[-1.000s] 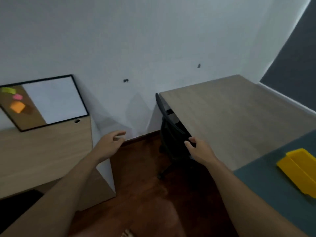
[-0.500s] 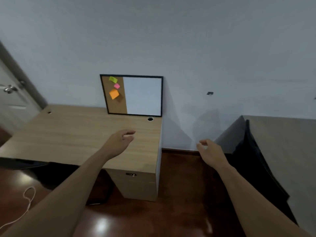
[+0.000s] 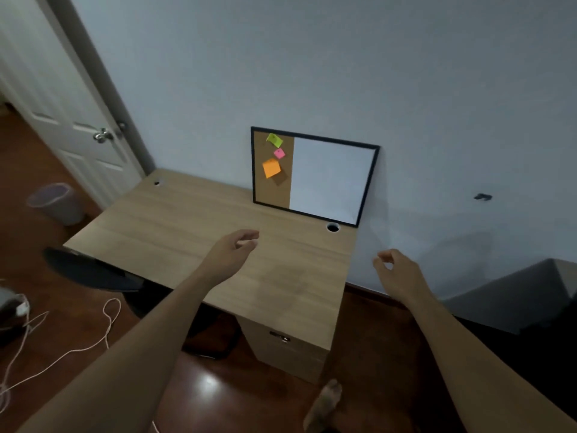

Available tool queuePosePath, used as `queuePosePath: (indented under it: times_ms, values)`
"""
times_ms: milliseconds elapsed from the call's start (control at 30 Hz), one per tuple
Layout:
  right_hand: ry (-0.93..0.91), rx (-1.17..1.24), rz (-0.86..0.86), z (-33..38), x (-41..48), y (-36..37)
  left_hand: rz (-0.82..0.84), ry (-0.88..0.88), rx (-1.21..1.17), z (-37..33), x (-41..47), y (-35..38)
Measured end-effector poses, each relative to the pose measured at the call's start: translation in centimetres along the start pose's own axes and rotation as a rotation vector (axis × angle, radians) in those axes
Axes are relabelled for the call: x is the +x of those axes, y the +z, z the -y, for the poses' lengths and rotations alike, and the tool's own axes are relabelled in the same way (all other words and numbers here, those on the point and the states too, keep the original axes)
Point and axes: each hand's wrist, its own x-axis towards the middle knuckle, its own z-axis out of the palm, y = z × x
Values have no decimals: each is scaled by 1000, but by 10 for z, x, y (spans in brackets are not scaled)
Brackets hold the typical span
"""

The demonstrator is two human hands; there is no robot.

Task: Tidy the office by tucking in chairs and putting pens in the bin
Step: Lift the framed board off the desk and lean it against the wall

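Note:
A light wooden desk (image 3: 175, 232) stands against the wall in front of me. A black chair (image 3: 90, 271) sits at its left front corner, with its seat partly under the top. A pale translucent waste bin (image 3: 54, 203) stands on the floor at the left, near the door. My left hand (image 3: 232, 253) hovers above the desk top, fingers loosely curled and apart, holding nothing. My right hand (image 3: 396, 271) hangs beyond the desk's right edge, also empty with fingers apart. No pen is visible.
A framed cork and white board (image 3: 324, 179) with sticky notes leans on the wall at the desk's back. A white door (image 3: 59, 107) is at the left. A white cable (image 3: 62, 354) trails over the wooden floor. A second desk's dark end (image 3: 512, 301) shows at right. My bare foot (image 3: 324, 404) is below.
My view has swung left from the right-hand desk to this one. My right hand has let go of the black chair there. Both hands now float free.

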Motion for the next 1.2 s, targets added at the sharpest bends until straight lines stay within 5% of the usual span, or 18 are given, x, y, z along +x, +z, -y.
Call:
queuePosePath:
  times_ms: [767,1200]
  values:
    - [209,281,-35,92,304,-4,-90,-267,-392,-7,310,-54]
    - [376,403,-137,121,399,-7,-25,-387,-293,-10,482,-60]
